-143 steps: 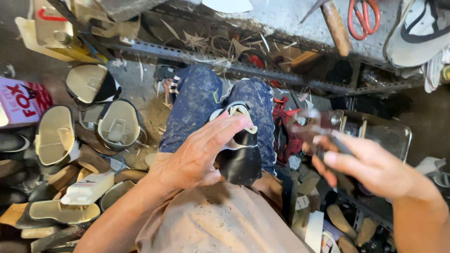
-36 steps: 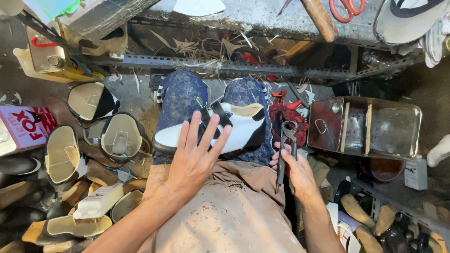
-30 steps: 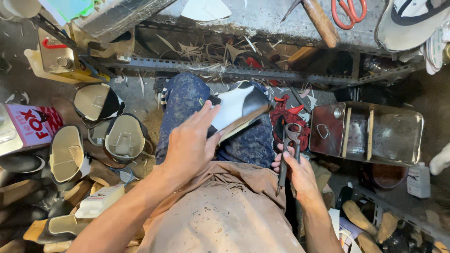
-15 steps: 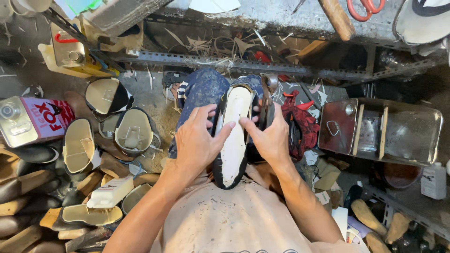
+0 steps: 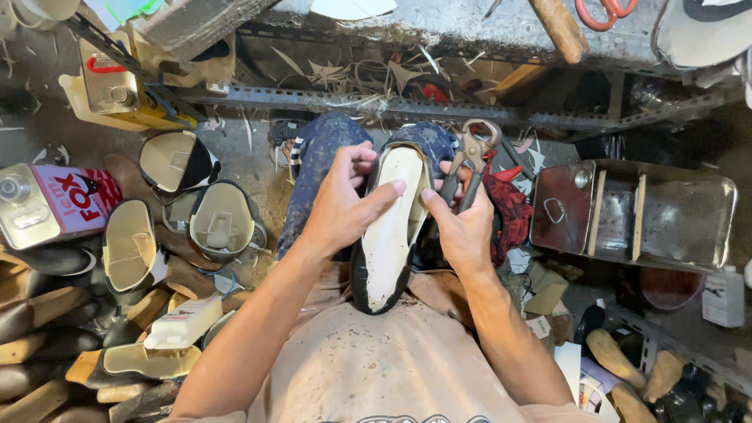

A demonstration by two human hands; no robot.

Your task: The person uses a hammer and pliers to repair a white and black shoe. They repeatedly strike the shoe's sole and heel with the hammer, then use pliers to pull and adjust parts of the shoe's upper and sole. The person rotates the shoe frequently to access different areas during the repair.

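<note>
One shoe, sole up on lap: left hand grips its edge, right hand clasps pincers; lasting apparently unfinished.

A metal tin lies on its side at the floor's left edge. Just right of it sit upturned shoes with pale insoles, and wooden lasts crowd the lower left corner. A yellow can stands upper left under the metal rail. Right, a steel box with dividers lies open. Scissors and a wooden handle rest on the bench's top edge.
</note>
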